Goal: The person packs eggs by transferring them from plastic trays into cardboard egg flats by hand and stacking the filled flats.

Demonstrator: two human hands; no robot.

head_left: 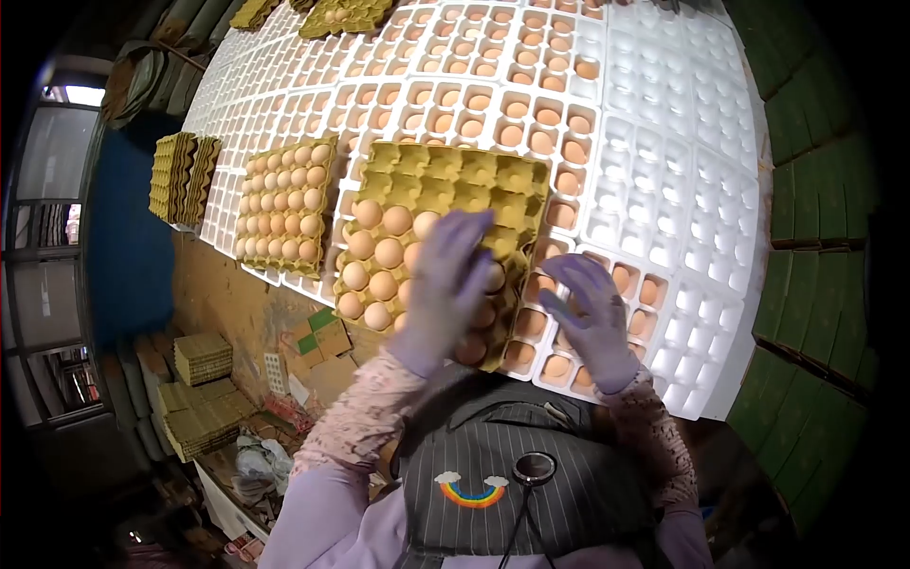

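Note:
My left hand [447, 284], in a thin pale purple glove, is over the yellow pulp egg tray [455, 171]. Its fingers stretch away from me, apart from the thumb, and I see no egg held in them. Brown eggs [383, 285] fill the near rows of that tray, while its far rows show bare cups; the hand hides some cups. Gloved alike, my right hand [595, 327] hovers above a white foam tray [572, 355] with eggs in its square cells. Its fingers are spread, thumb apart, close to an egg [531, 324] by the pulp tray's edge.
Another pulp tray full of eggs [282, 204] lies to the left, beside a stack of pulp trays [185, 178]. Egg-filled foam trays [445, 109] cover the far table. Foam trays with bare cells [654, 180] extend along the right. Green boxes [806, 284] are stacked beyond the table edge.

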